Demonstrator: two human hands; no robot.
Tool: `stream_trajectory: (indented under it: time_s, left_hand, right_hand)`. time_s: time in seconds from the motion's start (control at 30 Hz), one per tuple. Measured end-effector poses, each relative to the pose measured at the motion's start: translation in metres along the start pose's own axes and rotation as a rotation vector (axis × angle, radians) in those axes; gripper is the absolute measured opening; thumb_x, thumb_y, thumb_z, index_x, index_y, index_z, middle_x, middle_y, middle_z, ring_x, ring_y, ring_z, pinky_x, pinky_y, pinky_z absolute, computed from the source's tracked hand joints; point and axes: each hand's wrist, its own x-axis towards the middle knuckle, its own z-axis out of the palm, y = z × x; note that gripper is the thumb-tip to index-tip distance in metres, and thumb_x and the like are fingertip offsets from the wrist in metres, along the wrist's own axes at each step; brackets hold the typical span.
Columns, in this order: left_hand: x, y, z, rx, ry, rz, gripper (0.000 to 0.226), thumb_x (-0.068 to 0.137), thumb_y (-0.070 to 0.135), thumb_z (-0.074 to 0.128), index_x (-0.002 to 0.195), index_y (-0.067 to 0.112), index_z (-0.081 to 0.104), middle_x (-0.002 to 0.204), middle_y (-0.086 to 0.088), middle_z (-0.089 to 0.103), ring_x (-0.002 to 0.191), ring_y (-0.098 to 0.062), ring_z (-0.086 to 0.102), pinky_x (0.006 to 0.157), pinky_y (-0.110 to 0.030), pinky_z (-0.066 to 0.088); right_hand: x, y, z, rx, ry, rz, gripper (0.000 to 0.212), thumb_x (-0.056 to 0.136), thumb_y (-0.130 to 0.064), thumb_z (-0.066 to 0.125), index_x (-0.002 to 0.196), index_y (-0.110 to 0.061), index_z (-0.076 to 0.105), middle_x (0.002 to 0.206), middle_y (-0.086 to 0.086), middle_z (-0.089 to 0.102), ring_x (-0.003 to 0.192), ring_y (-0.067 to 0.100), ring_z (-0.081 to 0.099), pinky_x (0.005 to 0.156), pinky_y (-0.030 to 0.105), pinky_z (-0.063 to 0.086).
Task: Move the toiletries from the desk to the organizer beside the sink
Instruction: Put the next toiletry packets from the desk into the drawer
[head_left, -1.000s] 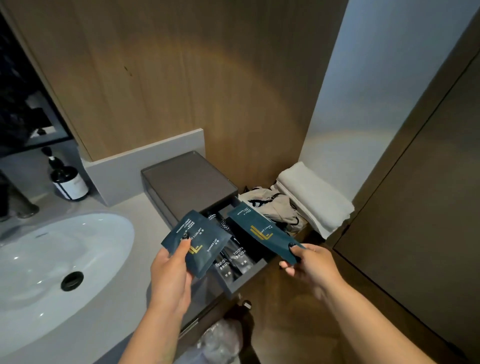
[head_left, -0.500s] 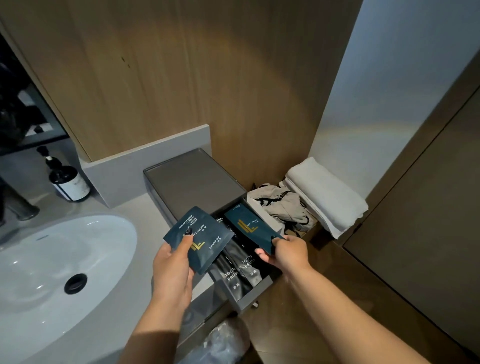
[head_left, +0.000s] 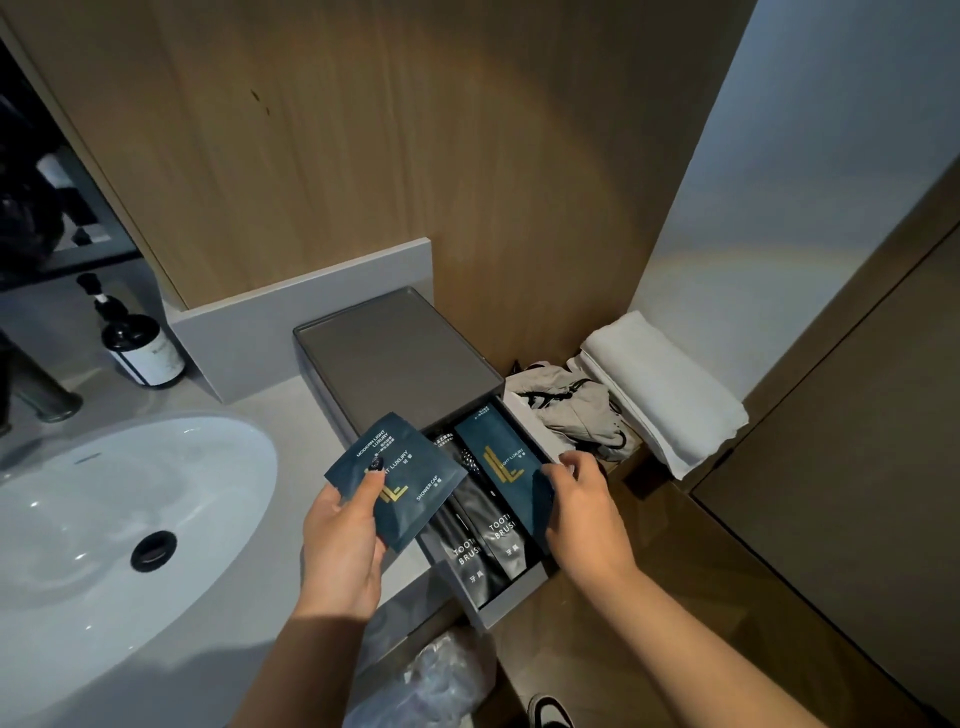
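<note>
A person's left hand (head_left: 340, 540) grips a dark blue foil shower-cap packet (head_left: 397, 480) near the white oval sink (head_left: 104, 519), while the right hand (head_left: 587, 509) pinches a matching blue sachet (head_left: 501, 467) inside the grey organizer's open drawer (head_left: 511, 592), right of the sink.

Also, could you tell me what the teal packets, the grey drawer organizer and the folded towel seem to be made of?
Shower cap packet in the left hand and the packet under the right hand: likely matte paper or film; flat, printed, sharply creased. Organizer: probably matte plastic, possibly coated metal; smooth grey with a raised rim. Towel: white cloth, probably terry; soft rounded folds.
</note>
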Motion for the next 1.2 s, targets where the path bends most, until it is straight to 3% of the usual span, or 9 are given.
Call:
stream_trajectory:
  time_s: [0.13, 0.27, 0.4, 0.53, 0.7, 0.87, 1.0, 1.1, 1.2]
  left_hand:
    - [0.0, 0.001, 0.003, -0.019, 0.025, 0.032, 0.019, 0.095, 0.012, 0.055, 0.113, 0.016, 0.061, 0.104, -0.007, 0.072, 0.078, -0.014, 0.071, 0.053, -0.022, 0.056]
    - [-0.002, -0.002, 0.01, -0.034, 0.023, 0.042, 0.021, 0.095, 0.011, 0.054, 0.116, 0.013, 0.06, 0.103, -0.009, 0.071, 0.072, -0.012, 0.072, 0.052, -0.022, 0.056]
    - [-0.001, -0.008, 0.013, -0.009, 0.015, 0.052, 0.027, 0.094, 0.0, 0.052, 0.12, 0.0, 0.056, 0.11, -0.019, 0.068, 0.087, -0.025, 0.07, 0.07, -0.033, 0.061]
    - [0.001, -0.018, 0.01, 0.091, -0.058, 0.033, 0.031, 0.086, -0.018, 0.048, 0.113, -0.003, 0.054, 0.105, -0.02, 0.066, 0.083, -0.023, 0.07, 0.065, -0.029, 0.06]
    - [-0.001, -0.028, 0.015, 0.232, -0.11, 0.04, 0.028, 0.088, -0.016, 0.049, 0.103, 0.006, 0.057, 0.098, -0.015, 0.071, 0.084, -0.023, 0.071, 0.067, -0.026, 0.059]
    - [0.011, -0.038, 0.025, 0.374, -0.069, 0.057, 0.035, 0.09, -0.003, 0.057, 0.124, 0.006, 0.051, 0.106, -0.019, 0.069, 0.094, -0.034, 0.069, 0.077, -0.042, 0.058]
    - [0.012, -0.047, 0.032, 0.362, -0.055, 0.06, 0.031, 0.09, 0.0, 0.059, 0.119, 0.007, 0.051, 0.101, -0.023, 0.068, 0.088, -0.029, 0.07, 0.058, -0.029, 0.058]
    - [0.013, -0.054, 0.037, 0.358, -0.038, 0.041, 0.024, 0.09, 0.001, 0.06, 0.111, 0.009, 0.052, 0.091, -0.019, 0.072, 0.075, -0.028, 0.073, 0.054, -0.028, 0.057]
    - [0.018, -0.06, 0.046, 0.41, -0.011, 0.016, 0.025, 0.09, 0.005, 0.06, 0.112, 0.009, 0.048, 0.089, -0.017, 0.072, 0.062, -0.027, 0.072, 0.049, -0.028, 0.055]
  right_hand:
    - [0.005, -0.004, 0.007, -0.114, 0.052, -0.194, 0.051, 0.069, -0.001, 0.073, 0.118, -0.007, 0.063, 0.124, 0.013, 0.054, 0.113, 0.031, 0.055, 0.092, 0.04, 0.052]
    - [0.017, -0.009, 0.009, -0.149, -0.13, -0.323, 0.049, 0.086, -0.01, 0.057, 0.135, -0.011, 0.049, 0.141, 0.009, 0.041, 0.13, 0.026, 0.041, 0.103, 0.036, 0.045]
    - [0.031, -0.006, 0.009, -0.193, -0.308, -0.269, 0.055, 0.086, -0.008, 0.054, 0.139, -0.01, 0.042, 0.15, 0.01, 0.028, 0.135, 0.029, 0.034, 0.101, 0.042, 0.046]
    - [0.036, -0.003, 0.01, -0.167, -0.366, -0.237, 0.057, 0.085, -0.009, 0.054, 0.139, -0.011, 0.041, 0.151, 0.009, 0.027, 0.135, 0.028, 0.035, 0.097, 0.043, 0.048]
    - [0.041, -0.002, 0.011, -0.154, -0.397, -0.235, 0.057, 0.082, -0.008, 0.055, 0.137, -0.008, 0.042, 0.149, 0.01, 0.029, 0.132, 0.03, 0.039, 0.098, 0.04, 0.048]
    - [0.043, 0.001, 0.012, -0.116, -0.36, -0.262, 0.05, 0.085, -0.006, 0.052, 0.135, -0.008, 0.045, 0.146, 0.009, 0.034, 0.129, 0.029, 0.043, 0.097, 0.038, 0.048]
    - [0.045, 0.009, 0.011, 0.273, -0.184, -0.139, 0.031, 0.094, -0.007, 0.044, 0.119, -0.012, 0.062, 0.121, 0.006, 0.06, 0.104, 0.024, 0.06, 0.096, 0.028, 0.046]
    - [0.043, 0.009, 0.007, 0.689, -0.188, 0.14, 0.023, 0.094, -0.014, 0.047, 0.087, -0.024, 0.067, 0.091, 0.005, 0.07, 0.083, 0.027, 0.067, 0.088, 0.043, 0.055]
    - [0.041, 0.009, 0.008, 0.701, -0.199, 0.113, 0.013, 0.088, -0.023, 0.051, 0.09, -0.028, 0.063, 0.089, -0.002, 0.069, 0.084, 0.018, 0.068, 0.085, 0.043, 0.056]
